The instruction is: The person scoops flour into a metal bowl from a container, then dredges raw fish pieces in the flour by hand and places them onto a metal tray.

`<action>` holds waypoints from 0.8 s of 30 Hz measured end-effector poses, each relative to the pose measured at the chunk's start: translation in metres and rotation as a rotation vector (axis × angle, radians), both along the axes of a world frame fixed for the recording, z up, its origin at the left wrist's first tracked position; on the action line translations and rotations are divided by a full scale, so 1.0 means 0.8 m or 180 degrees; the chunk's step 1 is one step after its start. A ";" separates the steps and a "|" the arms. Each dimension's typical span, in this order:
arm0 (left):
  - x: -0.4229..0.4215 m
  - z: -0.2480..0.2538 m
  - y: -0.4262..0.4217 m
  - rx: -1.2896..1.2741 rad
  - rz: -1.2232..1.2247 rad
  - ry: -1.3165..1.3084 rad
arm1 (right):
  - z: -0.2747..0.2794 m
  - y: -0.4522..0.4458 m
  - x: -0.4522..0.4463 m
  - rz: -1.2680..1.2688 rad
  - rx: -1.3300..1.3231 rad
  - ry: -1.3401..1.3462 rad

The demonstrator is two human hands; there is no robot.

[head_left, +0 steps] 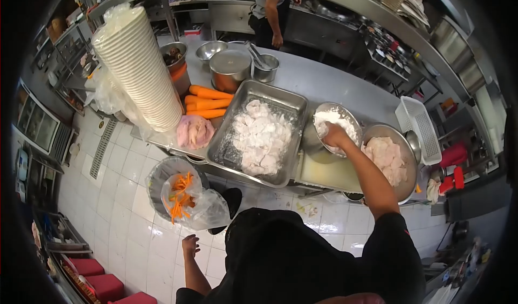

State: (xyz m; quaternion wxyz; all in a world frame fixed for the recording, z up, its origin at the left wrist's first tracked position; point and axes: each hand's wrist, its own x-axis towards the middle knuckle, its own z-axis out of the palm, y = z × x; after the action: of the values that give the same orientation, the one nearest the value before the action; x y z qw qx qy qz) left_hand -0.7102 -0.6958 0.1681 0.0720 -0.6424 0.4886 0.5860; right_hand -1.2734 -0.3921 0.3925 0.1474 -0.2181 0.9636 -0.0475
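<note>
- Here's the right hand point(335, 135), down in the fine white powder point(345, 115) inside a deep round steel bowl point(318, 148); its fingertips are buried, so I can't tell whether they're spread or pinching.
- Low on the other side, the left hand point(190, 244) hangs above the pale floor tiles point(135, 217), fingers apart and lightly curled, holding nothing visible.
- Left of the powder, lumpy white-coated pieces point(261, 139) heap up in a rectangular steel tray point(295, 100); what's under the coating is hard to make out.
- To the right, pale raw-looking pieces point(386, 158) fill a wide steel bowl point(411, 175), partly hidden behind the forearm.
- Whole orange carrots point(210, 103) run up to the tray, their far ends hidden.
- Across the table point(318, 85), a co-worker point(270, 12) is cut off at the top.
- The red items on the right-hand shelving point(450, 107) are too small for any print to be read.
</note>
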 end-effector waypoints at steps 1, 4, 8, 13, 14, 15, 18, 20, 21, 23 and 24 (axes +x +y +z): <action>-0.007 0.005 -0.001 0.0040 -0.0053 -0.0006 | 0.006 0.003 -0.001 -0.0026 -0.0084 -0.0100; -0.014 0.003 -0.004 0.0060 -0.0122 -0.0026 | 0.024 -0.012 0.010 0.0050 0.0256 0.1009; -0.015 0.013 0.003 -0.0042 -0.0099 0.0004 | 0.061 -0.026 0.043 -0.0167 0.0329 0.0139; -0.013 0.019 0.011 0.0071 -0.0062 -0.0077 | 0.032 -0.019 0.025 -0.0171 0.0446 0.0511; -0.008 0.019 0.012 0.0073 -0.0062 -0.0093 | 0.038 -0.018 0.030 -0.0050 0.0593 0.0973; -0.002 0.017 0.012 0.0077 -0.0061 -0.0116 | 0.042 -0.016 0.035 -0.0039 0.0516 0.1152; 0.012 0.006 0.021 0.0080 0.0003 -0.0127 | 0.065 -0.020 0.053 -0.0094 0.0223 0.1064; 0.015 0.007 0.023 0.0123 0.0056 -0.0096 | 0.060 -0.013 0.054 -0.0217 0.0118 0.0625; 0.012 0.007 0.022 0.0159 0.0020 -0.0154 | 0.045 -0.007 0.037 -0.0281 0.0109 0.0347; 0.005 0.009 0.022 0.0218 -0.0027 -0.0257 | 0.036 -0.005 0.018 -0.0203 0.0178 0.0326; -0.001 0.007 0.021 0.0132 0.0000 -0.0196 | 0.040 -0.006 0.012 -0.0057 0.0218 0.0749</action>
State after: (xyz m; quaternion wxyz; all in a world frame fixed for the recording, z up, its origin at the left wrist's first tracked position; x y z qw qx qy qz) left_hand -0.7112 -0.6790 0.1733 0.1003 -0.6584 0.4739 0.5760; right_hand -1.2635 -0.3972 0.4244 0.0403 -0.2084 0.9772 0.0100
